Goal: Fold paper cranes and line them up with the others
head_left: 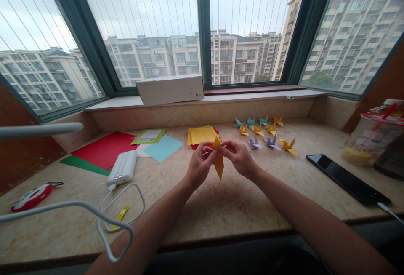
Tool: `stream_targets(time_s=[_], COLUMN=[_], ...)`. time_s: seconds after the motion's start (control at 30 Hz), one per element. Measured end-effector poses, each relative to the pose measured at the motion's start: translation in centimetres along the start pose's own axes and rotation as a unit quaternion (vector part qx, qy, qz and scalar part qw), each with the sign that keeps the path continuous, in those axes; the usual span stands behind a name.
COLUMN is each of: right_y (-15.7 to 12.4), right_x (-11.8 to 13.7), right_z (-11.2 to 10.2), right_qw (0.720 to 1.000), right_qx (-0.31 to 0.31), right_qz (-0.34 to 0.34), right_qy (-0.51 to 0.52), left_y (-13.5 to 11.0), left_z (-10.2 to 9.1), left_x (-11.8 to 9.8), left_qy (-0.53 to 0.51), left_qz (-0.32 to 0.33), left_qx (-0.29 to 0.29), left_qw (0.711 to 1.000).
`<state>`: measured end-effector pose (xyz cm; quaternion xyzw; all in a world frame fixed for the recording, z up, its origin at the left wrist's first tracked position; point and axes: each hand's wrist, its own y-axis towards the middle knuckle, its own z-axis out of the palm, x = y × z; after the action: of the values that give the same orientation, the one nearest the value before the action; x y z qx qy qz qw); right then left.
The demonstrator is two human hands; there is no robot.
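Both my hands meet above the middle of the marble counter (pixel 221 207), pinching a partly folded orange-yellow paper piece (pixel 218 161) that hangs point down between them. My left hand (pixel 199 164) grips its left upper edge with curled fingers. Fingertips of my right hand (pixel 239 156) pinch its right upper edge. Behind the hands lies a stack of yellow and red paper sheets (pixel 200 134). Several finished folded paper cranes (pixel 265 134) in yellow, teal and purple stand on the counter to the back right.
Red, green and light blue paper sheets (pixel 105 149) lie at the left, beside a white power bank (pixel 123 167) with a white cable. A black phone (pixel 347 178) lies at the right, next to a clear plastic jar (pixel 369 138). A white box (pixel 170 89) rests on the window ledge.
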<state>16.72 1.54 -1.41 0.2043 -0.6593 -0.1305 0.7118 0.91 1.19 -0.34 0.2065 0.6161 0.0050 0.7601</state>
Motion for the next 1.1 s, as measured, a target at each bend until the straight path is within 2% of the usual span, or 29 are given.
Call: stream_targets(time_s=[0.1, 0.23, 0.5, 0.67, 0.73, 0.83, 0.93, 1.03, 1.1], right_y=[0.1, 0.2, -0.2, -0.2, -0.1, 0.0, 0.0, -0.2, -0.4], right_x=[-0.3, -0.3, 0.3, 0.4, 0.5, 0.6, 0.8, 1.2, 1.6], right_z=[0.1, 0.1, 0.3, 0.5, 0.4, -0.1, -0.7, -1.1, -1.0], right_qw=[0.999, 0.999, 0.998, 1.000, 1.000, 0.991, 0.975, 0.963, 0.953], right_qx=[-0.024, -0.020, 0.040, 0.002, -0.013, -0.048, -0.072, -0.029, 0.008], right_qz=[-0.012, -0.028, 0.040, 0.018, -0.002, -0.068, -0.133, -0.173, -0.199], right_qy=[0.021, 0.029, 0.037, 0.016, -0.018, -0.102, -0.163, -0.204, -0.227], left_y=[0.1, 0.3, 0.4, 0.4, 0.3, 0.2, 0.0, -0.1, -0.1], left_z=[-0.1, -0.4, -0.5, -0.4, -0.4, -0.3, -0.3, -0.1, -0.1], left_x=[0.0, 0.2, 0.2, -0.2, -0.4, -0.7, -0.8, -0.8, -0.7], left_qy=[-0.011, 0.007, -0.010, -0.007, 0.007, 0.053, 0.052, -0.018, -0.042], left_qz=[-0.011, -0.014, -0.001, 0.015, 0.031, 0.051, 0.038, -0.007, -0.019], left_qx=[-0.007, 0.031, -0.009, 0.001, 0.000, -0.007, 0.014, 0.051, 0.043], left_qw=[1.000, 0.999, 1.000, 1.000, 0.999, 0.997, 0.998, 0.998, 0.998])
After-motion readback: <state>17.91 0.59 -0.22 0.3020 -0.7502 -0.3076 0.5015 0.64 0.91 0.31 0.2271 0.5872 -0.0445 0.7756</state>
